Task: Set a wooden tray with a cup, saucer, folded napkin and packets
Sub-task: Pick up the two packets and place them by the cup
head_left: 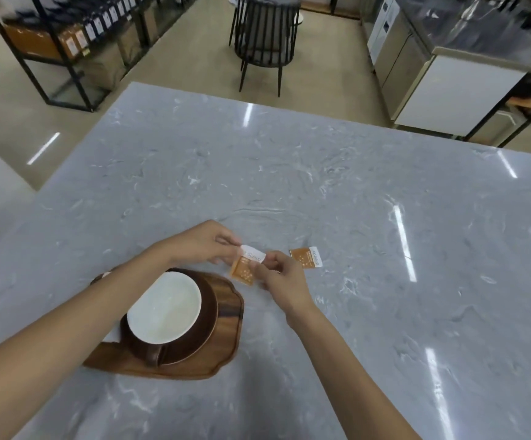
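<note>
**Packet pinched just past the tray's far edge**

Both hands share one orange packet (243, 269): left hand (205, 241) pinches its white end, right hand (278, 274) the near side. It hangs just beyond the far rim of the wooden tray (226, 331), long axis roughly front-to-back. The spare packet (307, 257) lies on the bench (353, 185), nearest the right hand. Cup (164, 308) and saucer (208, 315) already sit on the tray.

Grey marbled countertop (321, 192) spread beneath and beyond the hands. Far past the fingertips, dark slatted chair (265, 36) on beige floor. Beyond the left hand, black shelving (67, 42), perhaps holding tagged bags. Beyond the right, steel counter units (432, 68).
</note>
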Motion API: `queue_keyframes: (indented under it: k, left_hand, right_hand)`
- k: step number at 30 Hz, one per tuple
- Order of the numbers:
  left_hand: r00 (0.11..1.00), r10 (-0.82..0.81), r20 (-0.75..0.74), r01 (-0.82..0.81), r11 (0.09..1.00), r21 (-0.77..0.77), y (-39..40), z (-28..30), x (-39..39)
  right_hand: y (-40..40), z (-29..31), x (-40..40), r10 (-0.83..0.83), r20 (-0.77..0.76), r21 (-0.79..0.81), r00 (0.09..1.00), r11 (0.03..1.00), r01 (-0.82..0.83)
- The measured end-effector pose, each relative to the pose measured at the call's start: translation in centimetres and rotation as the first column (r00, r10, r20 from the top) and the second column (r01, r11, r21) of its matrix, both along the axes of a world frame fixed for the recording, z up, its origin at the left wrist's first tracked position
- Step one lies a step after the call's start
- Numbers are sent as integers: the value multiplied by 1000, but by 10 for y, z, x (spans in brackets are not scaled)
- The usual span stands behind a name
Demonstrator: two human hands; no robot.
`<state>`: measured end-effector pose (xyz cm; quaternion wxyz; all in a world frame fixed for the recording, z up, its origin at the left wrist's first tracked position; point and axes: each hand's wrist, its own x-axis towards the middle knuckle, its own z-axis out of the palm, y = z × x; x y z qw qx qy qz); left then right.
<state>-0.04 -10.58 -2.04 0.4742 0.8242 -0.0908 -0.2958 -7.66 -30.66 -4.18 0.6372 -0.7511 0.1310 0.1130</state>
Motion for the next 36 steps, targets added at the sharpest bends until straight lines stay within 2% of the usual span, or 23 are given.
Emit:
queue_keyframes:
  k: [3,8,15,17,20,23,25,28,32,36]
  left_hand:
    - [999,42,-5,-42,995,-93,-7,12,-8]
    - [984,170,-50,-177,954,-242,-19,34,-23]
    - [941,332,-60,-332,882,-335,-44,43,-49]
    - [913,405,-43,-394,853,-343,-47,40,-53]
    - [899,438,-5,-416,849,-326,-46,36,-58]
    - [897,439,50,-409,868,-282,-44,32,-62]
    - [900,433,55,-406,876,-261,-43,29,-65]
    - [900,434,32,-411,871,-269,-41,27,-68]
    - [889,458,19,-434,855,-285,-43,25,-72]
    - [888,460,22,-439,861,-257,-49,22,-79]
  right_hand:
    - [-4,13,-4,-45,6,128,999,991,44]
    - [-15,28,-8,-85,19,224,996,971,79]
    - [-39,34,-15,-33,36,225,999,974,24]
    - [-57,28,-8,-71,69,109,995,992,64]
    - [-92,11,13,-163,64,-266,984,948,175]
    - [-107,-8,26,-125,-67,-519,990,852,73]
    - [-102,-17,30,-110,-91,-628,990,778,29]
    - [-90,-22,34,-81,-90,-690,993,724,-4]
    - [-91,-22,39,-16,-106,-668,994,742,-60]
    - [-87,-24,34,28,-20,-663,999,748,-34]
